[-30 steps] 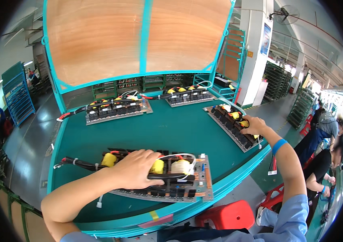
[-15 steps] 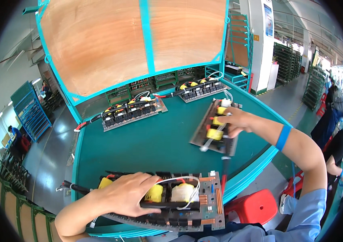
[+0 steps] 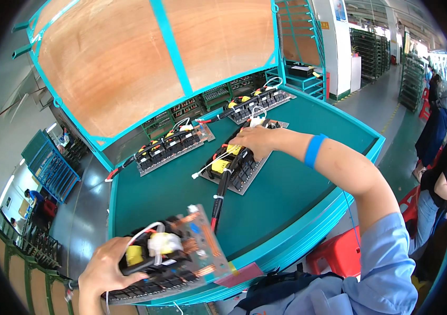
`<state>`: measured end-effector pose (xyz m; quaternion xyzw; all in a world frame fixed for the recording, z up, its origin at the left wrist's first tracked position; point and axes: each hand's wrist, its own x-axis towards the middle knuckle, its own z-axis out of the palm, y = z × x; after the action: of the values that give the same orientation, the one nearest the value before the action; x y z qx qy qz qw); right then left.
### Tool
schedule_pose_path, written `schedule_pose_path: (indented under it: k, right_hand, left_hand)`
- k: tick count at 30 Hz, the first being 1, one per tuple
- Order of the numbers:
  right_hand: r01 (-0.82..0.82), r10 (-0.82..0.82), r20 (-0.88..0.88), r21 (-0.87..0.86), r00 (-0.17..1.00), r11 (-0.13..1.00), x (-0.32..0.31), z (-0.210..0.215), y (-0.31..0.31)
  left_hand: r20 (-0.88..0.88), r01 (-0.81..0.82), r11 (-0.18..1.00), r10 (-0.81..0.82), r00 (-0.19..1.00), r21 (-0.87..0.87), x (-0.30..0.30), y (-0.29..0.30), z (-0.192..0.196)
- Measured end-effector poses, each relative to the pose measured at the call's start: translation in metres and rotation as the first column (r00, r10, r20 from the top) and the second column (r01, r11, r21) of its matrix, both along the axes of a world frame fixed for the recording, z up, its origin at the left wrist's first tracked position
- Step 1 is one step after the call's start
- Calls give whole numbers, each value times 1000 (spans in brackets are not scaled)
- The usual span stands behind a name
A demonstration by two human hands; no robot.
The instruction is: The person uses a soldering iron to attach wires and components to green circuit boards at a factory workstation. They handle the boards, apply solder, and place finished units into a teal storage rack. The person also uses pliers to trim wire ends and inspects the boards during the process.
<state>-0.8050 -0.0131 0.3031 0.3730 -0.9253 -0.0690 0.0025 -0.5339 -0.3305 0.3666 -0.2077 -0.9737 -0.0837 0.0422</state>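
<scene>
My left hand (image 3: 109, 269) grips the left end of a circuit board (image 3: 205, 245) with black parts, yellow-wrapped coils and copper strips. This board is tilted at the near edge of the green-topped table (image 3: 168, 197). Farther off, my right hand (image 3: 259, 142) is closed over the yellow coils of a second circuit board (image 3: 244, 170), its fingertips partly hidden among the parts. A black-sleeved cable (image 3: 221, 197) trails from that board toward me. Behind it lie two similar boards, one at the back left (image 3: 173, 147) and another at the back right (image 3: 260, 105).
A turquoise-framed wooden panel (image 3: 108, 68) rises behind the table. The table has a raised turquoise rim (image 3: 334, 202). A red stool (image 3: 339, 254) stands at the near right, with people beyond it. A blue rack (image 3: 52, 165) is at far left.
My right hand has moved the second board left and turned it, closer to the back boards. With my left hand, the near board has shifted left and tilted. The view has turned slightly.
</scene>
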Motion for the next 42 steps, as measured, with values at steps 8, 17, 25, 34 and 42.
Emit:
schedule_pose_path:
  k: [8,17,25,34,42]
  right_hand:
    - [-62,84,397,-69,914,996,-64,3,2]
    - [169,-142,352,-45,925,985,-17,15,3]
    - [202,-197,241,2,950,979,-6,16,110]
    - [49,-293,-428,-496,855,867,103,57,169]
    - [87,-508,-353,-750,786,656,358,-42,208]
  left_hand:
    - [-138,-261,916,314,939,306,38,-33,15]
    - [-187,-124,916,208,960,381,20,-9,20]
    - [-199,-54,954,116,973,294,-4,18,22]
    - [-193,215,976,-205,960,31,-29,65,28]
    - [-201,572,798,-601,773,-188,-32,186,47]
